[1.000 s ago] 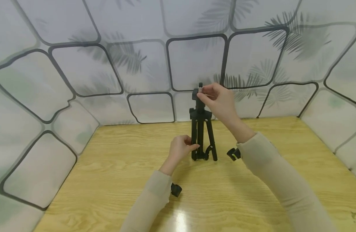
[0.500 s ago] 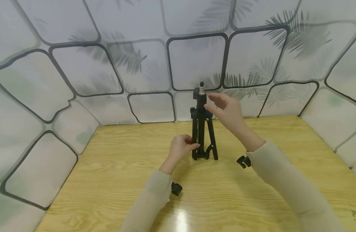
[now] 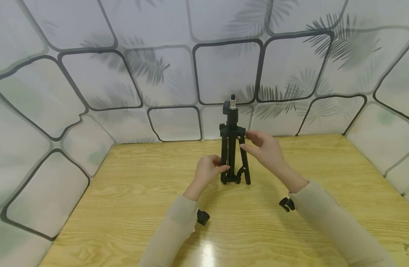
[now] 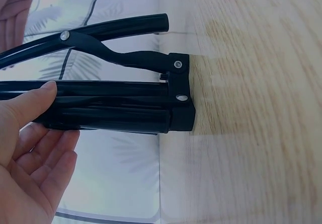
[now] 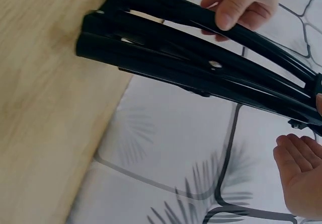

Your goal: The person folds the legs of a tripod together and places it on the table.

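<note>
A black tripod stand [image 3: 232,132] stands upright on the table, with a silver stud [image 3: 232,103] at its top. Its legs are nearly folded together; the right leg [image 3: 245,163] slants slightly outward. Low on the left side, my left hand [image 3: 208,169] pinches a leg between thumb and fingers, as the left wrist view also shows. My right hand [image 3: 267,151] is beside the upper part of the right leg, fingers and thumb loosely parted around it. In the right wrist view the right hand [image 5: 302,171] is at the frame's edge, near the hub.
The wooden table [image 3: 151,207] runs back to a pale patterned cloth wall [image 3: 171,85] close behind the stand. More of this cloth rises at the left and right sides. Small black mounts [image 3: 203,217] sit at my wrists.
My right hand has let go of the silver stud at the top and come down to the right leg's upper part. The left hand keeps its grip low on the stand.
</note>
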`<control>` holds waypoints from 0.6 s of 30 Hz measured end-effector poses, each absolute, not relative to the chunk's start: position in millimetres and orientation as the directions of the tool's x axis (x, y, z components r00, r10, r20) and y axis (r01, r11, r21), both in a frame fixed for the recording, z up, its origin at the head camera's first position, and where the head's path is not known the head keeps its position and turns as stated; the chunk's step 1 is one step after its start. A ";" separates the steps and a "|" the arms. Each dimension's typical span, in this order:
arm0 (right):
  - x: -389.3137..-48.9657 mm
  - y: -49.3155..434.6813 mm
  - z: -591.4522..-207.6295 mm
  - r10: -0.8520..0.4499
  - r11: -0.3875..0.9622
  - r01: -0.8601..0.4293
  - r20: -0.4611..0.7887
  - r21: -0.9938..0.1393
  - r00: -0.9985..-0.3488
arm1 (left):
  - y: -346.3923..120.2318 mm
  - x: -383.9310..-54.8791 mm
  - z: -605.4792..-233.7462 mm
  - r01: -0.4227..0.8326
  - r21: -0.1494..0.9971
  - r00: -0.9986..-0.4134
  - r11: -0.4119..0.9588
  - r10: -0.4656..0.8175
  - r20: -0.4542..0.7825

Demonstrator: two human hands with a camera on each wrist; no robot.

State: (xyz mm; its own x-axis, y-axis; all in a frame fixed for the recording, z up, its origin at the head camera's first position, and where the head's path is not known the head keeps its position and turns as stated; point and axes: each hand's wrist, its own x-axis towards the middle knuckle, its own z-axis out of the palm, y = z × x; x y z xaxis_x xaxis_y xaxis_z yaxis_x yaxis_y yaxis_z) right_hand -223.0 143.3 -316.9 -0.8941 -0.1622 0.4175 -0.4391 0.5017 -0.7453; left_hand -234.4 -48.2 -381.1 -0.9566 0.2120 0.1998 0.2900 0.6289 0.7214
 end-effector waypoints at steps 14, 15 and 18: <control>-220.4 147.8 -355.9 -0.234 0.583 -0.424 0.357 -0.693 -0.905 | -48.2 -234.3 -381.8 0.301 0.711 -0.954 0.636 0.215 0.211; -219.9 148.0 -357.9 -0.235 0.596 -0.417 0.348 -0.686 -0.908 | -48.2 -234.2 -381.8 0.302 0.709 -0.953 0.637 0.215 0.213; -218.7 148.5 -363.4 -0.233 0.631 -0.397 0.325 -0.666 -0.916 | -48.1 -233.4 -381.8 0.306 0.703 -0.952 0.641 0.218 0.216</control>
State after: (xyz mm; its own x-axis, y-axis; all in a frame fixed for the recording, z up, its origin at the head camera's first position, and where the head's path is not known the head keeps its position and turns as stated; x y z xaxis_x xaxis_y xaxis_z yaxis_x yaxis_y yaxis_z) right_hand -218.7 148.5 -363.4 -0.9165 -0.2334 0.3250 -0.3970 0.6315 -0.6661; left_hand -233.4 -48.1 -381.8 -0.9518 0.2177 0.2161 0.3064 0.6414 0.7033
